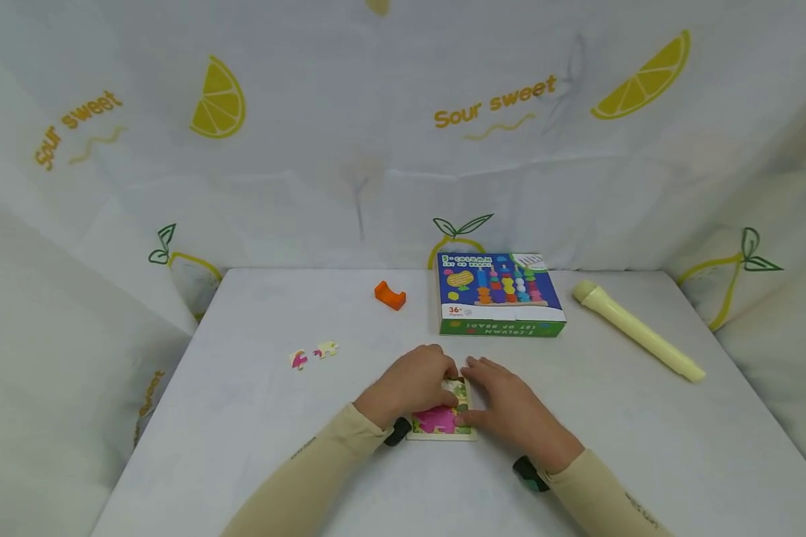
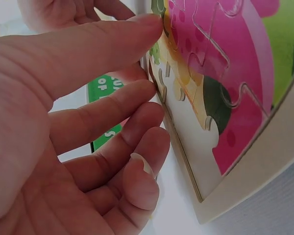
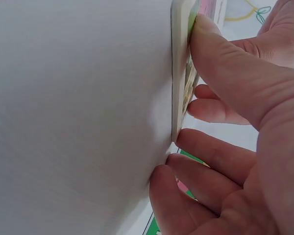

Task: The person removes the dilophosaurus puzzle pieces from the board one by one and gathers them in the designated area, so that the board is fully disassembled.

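A jigsaw puzzle in a pale tray point(image 1: 443, 437) lies flat before me, with a large pink picture. My left hand point(image 1: 416, 382) reaches over it from the left, bent fingertips and thumb at its far part. In the left wrist view, several bare tray cells show beside the joined pieces point(image 2: 225, 54); any piece between thumb and index finger is hidden. From the other side my right hand point(image 1: 520, 414) rests its thumb on the tray's right border, index fingertip at the far corner and other fingers on the tabletop. Two loose puzzle pieces point(image 1: 298, 359) lie to the left.
A blue and green bead-set box point(image 1: 500, 294) stands behind the hands. Left of it is a small orange block point(image 1: 390, 295). A pale yellow stick point(image 1: 638, 330) lies at the right. White printed cloth point(image 1: 349, 149) hangs along the table's back edge.
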